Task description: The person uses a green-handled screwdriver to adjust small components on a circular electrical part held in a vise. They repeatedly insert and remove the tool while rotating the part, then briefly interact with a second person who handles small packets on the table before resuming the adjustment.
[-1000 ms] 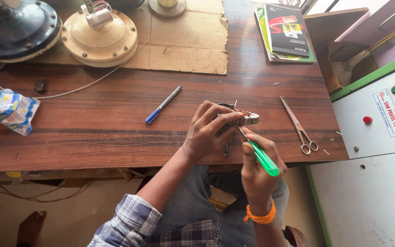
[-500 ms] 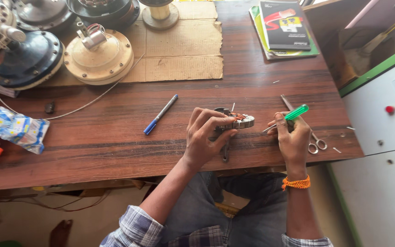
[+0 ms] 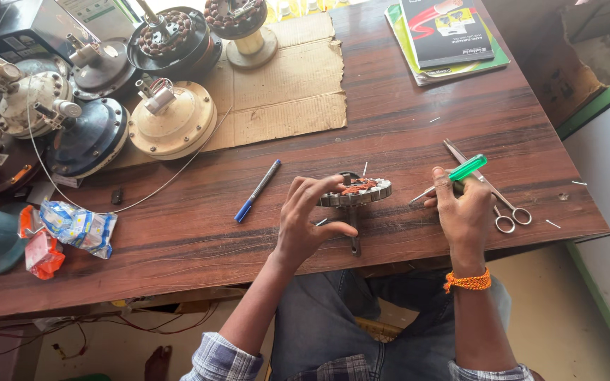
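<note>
The stator (image 3: 356,192), a small round metal disc with copper windings on a dark shaft, stands on the wooden table (image 3: 178,233) near its near edge. The left hand (image 3: 305,222) curls its fingers around the disc's left side, gripping it. Just right of it, the right hand (image 3: 464,208) is clamped on a green-handled screwdriver (image 3: 453,176), its tip pointing left toward the disc. Scissors (image 3: 492,190) lie under that hand; a blue pen (image 3: 257,190) lies left.

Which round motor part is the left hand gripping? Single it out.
The small wound stator by the table's near edge, gripped by the left hand; the other motors sit far left, untouched.
</note>
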A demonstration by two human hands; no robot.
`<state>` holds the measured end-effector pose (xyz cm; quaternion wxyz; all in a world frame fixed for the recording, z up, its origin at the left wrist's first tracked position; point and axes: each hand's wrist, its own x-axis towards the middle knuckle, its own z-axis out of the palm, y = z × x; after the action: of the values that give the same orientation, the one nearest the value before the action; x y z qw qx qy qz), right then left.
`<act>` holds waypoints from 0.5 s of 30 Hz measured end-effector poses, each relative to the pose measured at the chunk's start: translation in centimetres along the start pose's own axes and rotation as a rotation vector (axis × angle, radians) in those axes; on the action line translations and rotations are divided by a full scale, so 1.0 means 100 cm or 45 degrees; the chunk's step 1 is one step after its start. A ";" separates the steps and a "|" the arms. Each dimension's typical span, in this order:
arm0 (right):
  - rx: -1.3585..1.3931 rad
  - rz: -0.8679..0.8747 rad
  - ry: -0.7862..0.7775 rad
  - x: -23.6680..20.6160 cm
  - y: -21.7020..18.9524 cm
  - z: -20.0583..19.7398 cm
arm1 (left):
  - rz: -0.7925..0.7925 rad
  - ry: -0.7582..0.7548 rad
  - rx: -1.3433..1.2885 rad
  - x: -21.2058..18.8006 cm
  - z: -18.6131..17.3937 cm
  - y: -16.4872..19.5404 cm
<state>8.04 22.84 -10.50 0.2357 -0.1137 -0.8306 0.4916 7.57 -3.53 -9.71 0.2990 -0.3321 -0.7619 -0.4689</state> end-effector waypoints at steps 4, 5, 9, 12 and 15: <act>-0.026 -0.009 -0.003 -0.001 -0.003 -0.001 | -0.146 -0.113 -0.046 0.005 -0.002 -0.001; -0.026 -0.005 -0.001 -0.001 -0.003 -0.001 | -0.188 -0.169 -0.047 0.008 -0.003 -0.002; 0.025 0.006 0.004 -0.001 -0.002 -0.001 | -0.021 -0.279 0.062 0.019 -0.008 -0.011; 0.008 0.019 0.011 0.000 0.000 0.000 | 0.004 -0.338 0.032 0.023 -0.013 -0.015; 0.038 0.010 0.003 0.000 0.004 0.000 | -0.023 -0.389 0.000 0.023 -0.016 -0.018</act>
<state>8.00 23.00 -10.82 0.2365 -0.1141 -0.8225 0.5045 5.02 -5.11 -8.29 0.1755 -0.3925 -0.8015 -0.4157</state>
